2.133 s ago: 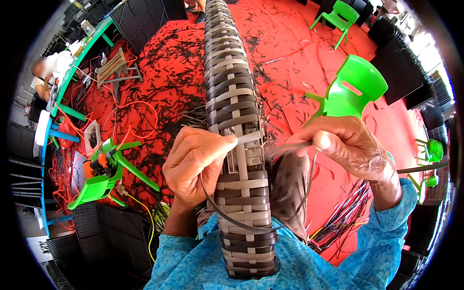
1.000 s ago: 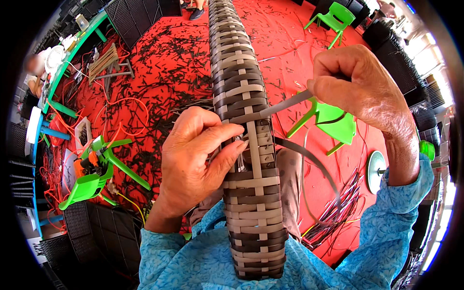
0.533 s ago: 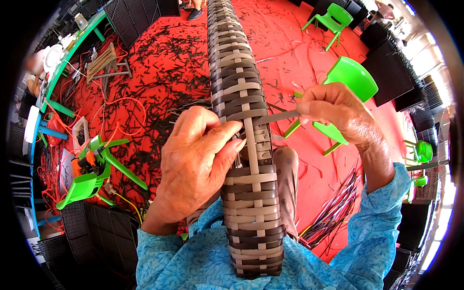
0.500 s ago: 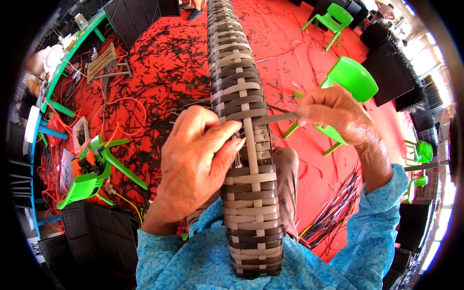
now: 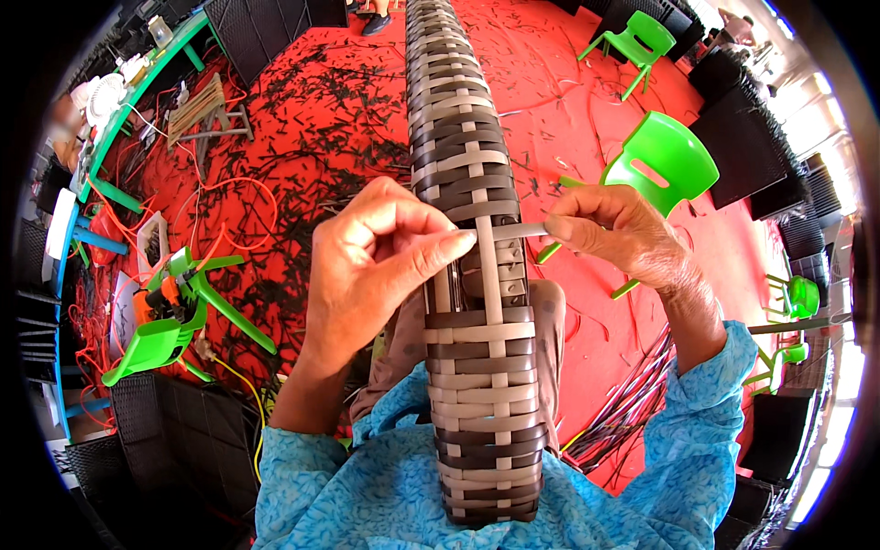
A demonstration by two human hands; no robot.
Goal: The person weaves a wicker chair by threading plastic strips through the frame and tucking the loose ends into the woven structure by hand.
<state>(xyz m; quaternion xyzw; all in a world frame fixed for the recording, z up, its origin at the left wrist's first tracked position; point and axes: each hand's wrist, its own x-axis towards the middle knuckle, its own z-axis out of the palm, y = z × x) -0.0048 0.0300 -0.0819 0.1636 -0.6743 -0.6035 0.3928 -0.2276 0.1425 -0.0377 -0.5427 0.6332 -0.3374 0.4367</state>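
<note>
With the fingers [image 5: 570, 229] of the right hand [image 5: 632, 238], pinching a flat grey strip [image 5: 524, 231] beside the unwoven gap in a woven beam [image 5: 482, 376].

Stretching the strip nearly level from the beam's right side to thumb and forefinger. Holding the left hand [image 5: 367, 252] at the gap's upper left, thumb tip and forefinger tip close together; cannot tell whether closed on the strip. Having the beam lengthwise between the legs, near end before the blue shirt [image 5: 367, 495], far end toward the upper edge. Beyond the right hand, a green chair [image 5: 674, 158]; lower right, on the red floor [image 5: 573, 137], a bundle of loose strips [image 5: 623, 408].
</note>
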